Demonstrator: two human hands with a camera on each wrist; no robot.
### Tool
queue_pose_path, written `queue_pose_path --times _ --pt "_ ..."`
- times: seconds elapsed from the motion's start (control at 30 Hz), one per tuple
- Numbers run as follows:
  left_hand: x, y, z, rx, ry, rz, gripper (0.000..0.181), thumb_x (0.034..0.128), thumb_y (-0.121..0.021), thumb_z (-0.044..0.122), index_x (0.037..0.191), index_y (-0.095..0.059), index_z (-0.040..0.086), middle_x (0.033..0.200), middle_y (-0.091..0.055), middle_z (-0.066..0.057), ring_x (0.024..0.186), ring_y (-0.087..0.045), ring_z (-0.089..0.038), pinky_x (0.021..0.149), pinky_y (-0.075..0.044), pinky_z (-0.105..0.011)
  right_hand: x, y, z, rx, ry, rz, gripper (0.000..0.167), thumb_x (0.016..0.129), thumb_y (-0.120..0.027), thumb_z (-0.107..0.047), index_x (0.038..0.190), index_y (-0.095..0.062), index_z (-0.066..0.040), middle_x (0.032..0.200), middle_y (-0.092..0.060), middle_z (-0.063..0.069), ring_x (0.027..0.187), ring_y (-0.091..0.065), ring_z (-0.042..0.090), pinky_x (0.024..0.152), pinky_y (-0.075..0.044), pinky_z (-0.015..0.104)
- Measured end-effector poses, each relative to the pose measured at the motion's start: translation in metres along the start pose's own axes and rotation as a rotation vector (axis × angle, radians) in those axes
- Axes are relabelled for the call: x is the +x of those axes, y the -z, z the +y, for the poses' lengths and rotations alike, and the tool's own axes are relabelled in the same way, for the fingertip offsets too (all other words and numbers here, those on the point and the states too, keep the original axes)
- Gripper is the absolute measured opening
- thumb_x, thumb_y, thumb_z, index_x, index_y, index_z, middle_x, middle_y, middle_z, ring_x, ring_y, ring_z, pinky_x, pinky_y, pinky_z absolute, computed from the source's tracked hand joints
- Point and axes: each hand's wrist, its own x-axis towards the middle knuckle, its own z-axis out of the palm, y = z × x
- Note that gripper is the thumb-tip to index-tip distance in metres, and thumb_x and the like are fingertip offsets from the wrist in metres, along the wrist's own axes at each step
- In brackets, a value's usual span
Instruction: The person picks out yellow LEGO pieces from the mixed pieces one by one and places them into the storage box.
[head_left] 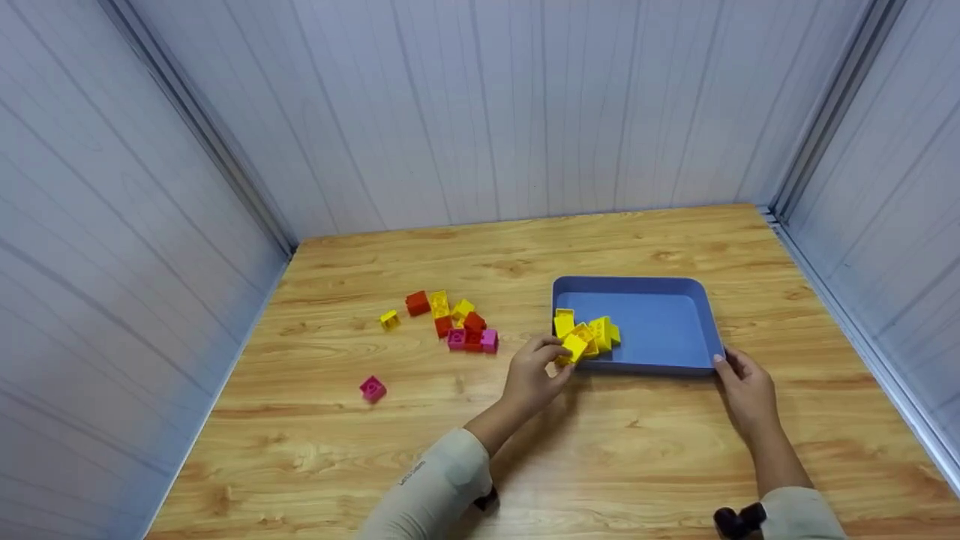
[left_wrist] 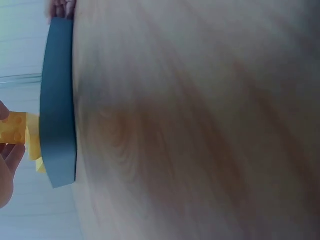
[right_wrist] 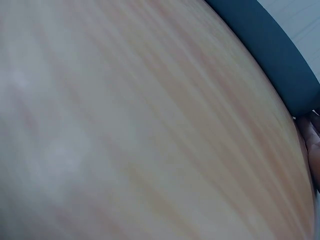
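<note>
Between its thumb and fingers, my left hand (head_left: 534, 375) pinches a yellow toy brick (head_left: 574, 348) above the front left corner of a blue tray (head_left: 667, 322). The left wrist view shows this yellow brick (left_wrist: 13, 128) with studs facing the camera, just beyond the tray's wall (left_wrist: 59, 105). Several other yellow bricks (head_left: 601, 332) are heaped in the tray's left part. My right hand (head_left: 750, 394) grips the tray's front right corner, thumb at the rim. In the right wrist view only part of that hand (right_wrist: 312, 145) shows beside the tray wall (right_wrist: 272, 50).
Left of the tray, a loose cluster of red bricks (head_left: 417, 303), yellow bricks (head_left: 439, 304) and pink bricks (head_left: 489, 341) lies on the wooden table (head_left: 600, 450). A yellow brick (head_left: 389, 320) and a magenta brick (head_left: 373, 388) lie apart. Pale panel walls (head_left: 480, 112) enclose the back and sides.
</note>
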Motion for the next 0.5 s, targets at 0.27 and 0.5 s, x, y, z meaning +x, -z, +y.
queue_pose_path --times 0.27,0.5 --pt "0.017 -0.011 -0.006 0.018 0.023 0.007 0.013 0.0803 -0.078 0.010 0.092 -0.072 0.006 0.102 -0.064 -0.007 0.089 -0.064 -0.016 0.077 -0.050 -0.017 -0.001 0.002 0.000 0.007 -0.012 -0.018 0.064 0.102 -0.045 -0.041 0.147 -0.036 0.003 0.148 -0.040 0.021 0.136 -0.036 0.034 0.101 -0.037 0.015" --pt "0.035 -0.020 -0.010 0.018 0.107 -0.002 0.014 0.0841 -0.075 0.011 0.096 -0.071 0.005 0.105 -0.064 -0.007 0.093 -0.064 -0.016 0.081 -0.050 -0.016 -0.001 0.003 0.001 -0.001 0.002 -0.033 0.066 0.101 -0.045 -0.042 0.148 -0.034 0.004 0.149 -0.038 0.022 0.138 -0.033 0.035 0.101 -0.036 0.015"
